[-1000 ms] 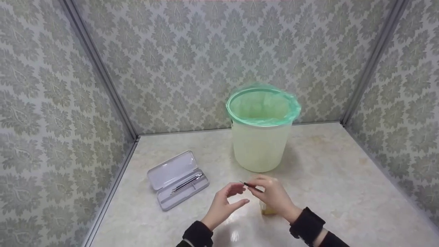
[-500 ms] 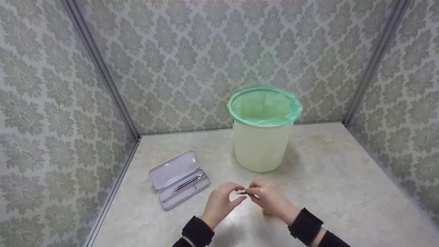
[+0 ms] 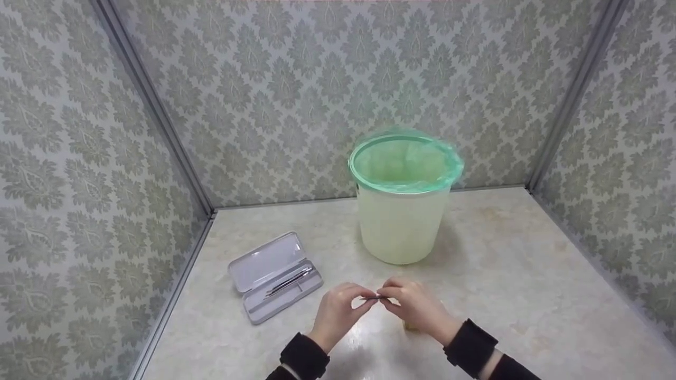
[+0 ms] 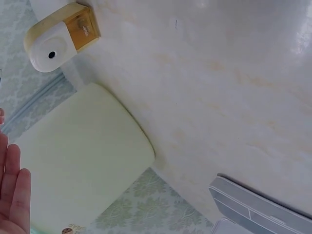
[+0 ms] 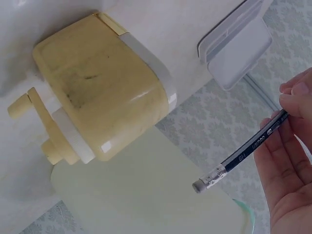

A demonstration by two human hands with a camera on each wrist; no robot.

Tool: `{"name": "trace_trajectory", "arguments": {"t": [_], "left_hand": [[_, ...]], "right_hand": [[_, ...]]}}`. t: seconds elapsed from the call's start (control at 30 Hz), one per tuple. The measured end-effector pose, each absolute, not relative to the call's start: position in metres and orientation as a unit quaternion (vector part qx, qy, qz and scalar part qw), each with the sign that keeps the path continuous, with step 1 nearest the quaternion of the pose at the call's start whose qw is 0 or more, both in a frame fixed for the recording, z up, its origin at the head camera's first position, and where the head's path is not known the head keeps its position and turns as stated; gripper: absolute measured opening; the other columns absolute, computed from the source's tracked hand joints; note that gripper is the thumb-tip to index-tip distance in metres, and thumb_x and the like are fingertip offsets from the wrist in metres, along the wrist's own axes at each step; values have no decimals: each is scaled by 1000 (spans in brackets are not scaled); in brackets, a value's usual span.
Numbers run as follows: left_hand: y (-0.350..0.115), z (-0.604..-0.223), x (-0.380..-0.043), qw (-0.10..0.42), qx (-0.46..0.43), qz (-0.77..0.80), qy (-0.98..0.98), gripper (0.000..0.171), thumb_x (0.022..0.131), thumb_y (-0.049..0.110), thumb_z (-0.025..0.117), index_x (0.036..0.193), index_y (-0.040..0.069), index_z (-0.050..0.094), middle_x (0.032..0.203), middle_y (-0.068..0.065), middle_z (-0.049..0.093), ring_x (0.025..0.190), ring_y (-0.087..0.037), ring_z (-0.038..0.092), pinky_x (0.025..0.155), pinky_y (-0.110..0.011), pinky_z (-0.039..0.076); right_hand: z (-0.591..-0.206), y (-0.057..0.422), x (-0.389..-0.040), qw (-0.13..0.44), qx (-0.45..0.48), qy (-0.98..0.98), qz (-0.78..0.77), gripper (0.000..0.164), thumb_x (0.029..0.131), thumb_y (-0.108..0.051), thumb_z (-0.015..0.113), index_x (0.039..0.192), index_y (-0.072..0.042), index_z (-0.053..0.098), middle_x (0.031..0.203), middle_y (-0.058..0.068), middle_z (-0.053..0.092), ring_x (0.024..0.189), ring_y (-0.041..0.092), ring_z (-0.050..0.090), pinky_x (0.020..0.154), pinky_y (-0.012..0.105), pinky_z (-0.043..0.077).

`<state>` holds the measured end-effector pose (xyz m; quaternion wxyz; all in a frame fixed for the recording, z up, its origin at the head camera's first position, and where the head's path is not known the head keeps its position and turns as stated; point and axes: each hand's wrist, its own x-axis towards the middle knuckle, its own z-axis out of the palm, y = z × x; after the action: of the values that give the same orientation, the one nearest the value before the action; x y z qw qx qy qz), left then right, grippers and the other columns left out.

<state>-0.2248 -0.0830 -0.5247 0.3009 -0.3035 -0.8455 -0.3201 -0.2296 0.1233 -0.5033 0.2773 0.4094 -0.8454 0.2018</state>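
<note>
In the head view my right hand (image 3: 420, 306) pinches a short dark pencil (image 5: 253, 145) between thumb and fingers. The right wrist view shows its metal collar and grey eraser pointing away from the palm. My left hand (image 3: 340, 311) meets it from the other side, thumb and forefinger pinching the pencil near its point, just in front of the bin. A yellow crank pencil sharpener (image 5: 102, 83) stands on the table beside the right hand, which mostly hides it in the head view. The left wrist view shows its white front (image 4: 52, 48) with a round hole.
An open grey pencil case (image 3: 282, 295) with several pencils (image 3: 288, 281) lies to the left. Behind the hands stands a pale bin (image 3: 401, 227) lined with a green bag (image 3: 449, 163). Patterned wall panels (image 3: 317, 95) enclose the table (image 3: 528, 295) at the back and sides.
The left hand's thumb and forefinger have closed onto the pencil's point end. Earlier the pencil was angled in the right hand alone; now it lies nearly level between both hands.
</note>
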Motion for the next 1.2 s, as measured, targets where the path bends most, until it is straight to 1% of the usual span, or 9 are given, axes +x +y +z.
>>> {"name": "trace_trajectory", "arguments": {"t": [0.1, 0.23, 0.43, 0.57, 0.8, 1.2], "left_hand": [[-86, -526, -225, 307, -301, -325, -843, 11, 81, 15, 86, 88, 18, 78, 83, 8, 78, 78, -6, 71, 74, -19, 54], [-92, -526, -224, 310, -289, -327, -845, 13, 80, 13, 86, 89, 17, 79, 84, 7, 78, 79, -7, 73, 75, -20, 55], [-103, -526, -221, 298, -263, -342, -852, 11, 82, 14, 85, 90, 17, 79, 85, 5, 79, 79, -9, 73, 75, -23, 56], [-109, -528, -219, 295, -255, -354, -850, 10, 83, 14, 84, 91, 17, 79, 84, 4, 78, 79, -9, 73, 75, -24, 56], [-113, -531, -217, 306, -260, -342, -849, 13, 80, 13, 87, 89, 18, 79, 83, 8, 78, 78, -6, 72, 74, -19, 55], [-120, -532, -213, 290, -245, -329, -865, 12, 82, 14, 85, 90, 19, 78, 85, 7, 78, 79, -7, 72, 74, -24, 56]], "right_hand": [[-503, 126, -231, 285, 411, -839, 214, 21, 78, -6, 86, 97, -9, 78, 89, 1, 72, 75, 11, 70, 67, 21, 56], [-503, 135, -232, 292, 410, -833, 231, 27, 76, -5, 88, 100, -8, 78, 92, 2, 74, 76, 13, 71, 69, 24, 58], [-508, 146, -236, 328, 408, -818, 237, 33, 69, -1, 91, 98, -9, 78, 91, 2, 75, 78, 14, 72, 70, 25, 59], [-510, 148, -238, 345, 410, -810, 238, 32, 68, 1, 91, 96, -9, 79, 90, 2, 75, 78, 14, 72, 70, 24, 58], [-512, 148, -240, 339, 432, -806, 220, 27, 70, 2, 89, 91, -11, 79, 86, -1, 71, 74, 11, 69, 68, 20, 56], [-508, 139, -242, 320, 456, -804, 209, 25, 73, 4, 86, 91, -10, 77, 86, 0, 70, 74, 11, 68, 67, 19, 55]]}}
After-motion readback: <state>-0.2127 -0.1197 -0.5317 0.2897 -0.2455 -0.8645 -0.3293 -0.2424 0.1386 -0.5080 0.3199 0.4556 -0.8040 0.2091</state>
